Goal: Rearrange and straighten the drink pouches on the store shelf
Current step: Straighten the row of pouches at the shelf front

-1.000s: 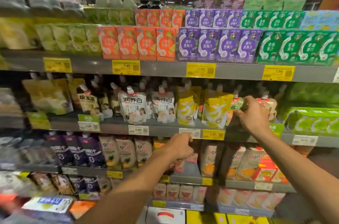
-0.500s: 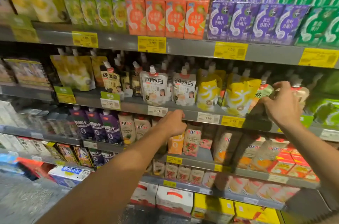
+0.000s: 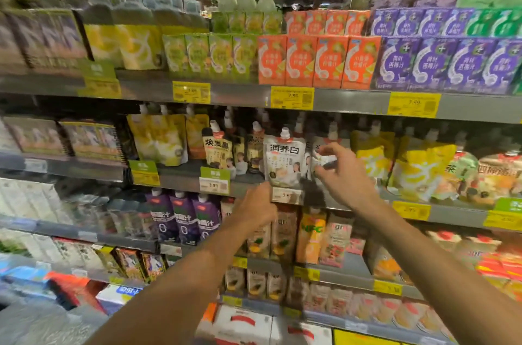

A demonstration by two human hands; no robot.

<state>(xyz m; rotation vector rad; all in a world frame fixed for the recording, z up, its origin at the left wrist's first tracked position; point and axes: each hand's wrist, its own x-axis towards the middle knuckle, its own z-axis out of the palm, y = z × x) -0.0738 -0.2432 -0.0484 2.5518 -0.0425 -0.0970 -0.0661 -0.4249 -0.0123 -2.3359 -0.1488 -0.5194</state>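
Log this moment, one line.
stage: straightening | right hand: on second white pouch | left hand: at shelf edge below front white pouch

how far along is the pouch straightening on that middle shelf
Done: the front white spouted pouch stands upright, facing out. In hand: the right hand fingers the partly hidden white pouch beside it, while the left hand sits at the shelf edge below. Left: the yellow pouches and green and red pouches to the right lean and overlap.
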